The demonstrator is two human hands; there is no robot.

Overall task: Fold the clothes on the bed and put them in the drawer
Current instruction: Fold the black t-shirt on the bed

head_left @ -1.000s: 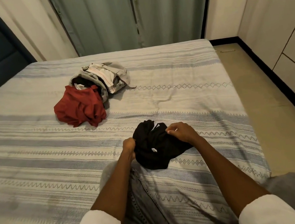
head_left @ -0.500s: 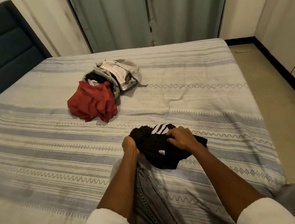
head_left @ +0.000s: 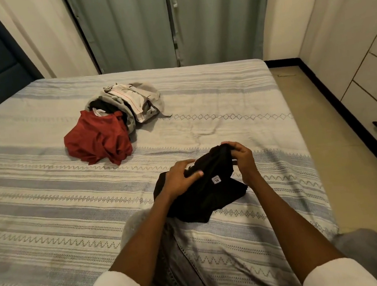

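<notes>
A black garment (head_left: 208, 188) is gripped by the left hand (head_left: 182, 178) and right hand (head_left: 241, 157) above the bed's (head_left: 45, 184) near edge, seemingly being sorted for folding, so spreading it flat is called for next.

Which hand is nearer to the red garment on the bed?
Left. The left hand grips the black garment on the side toward the red garment; the right hand holds the black garment's far side, farther from it.

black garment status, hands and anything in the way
Left hand, right hand both gripping crumpled black fabric garment. Unfolded. Red cloth heaped apart, nothing blocking.
</notes>
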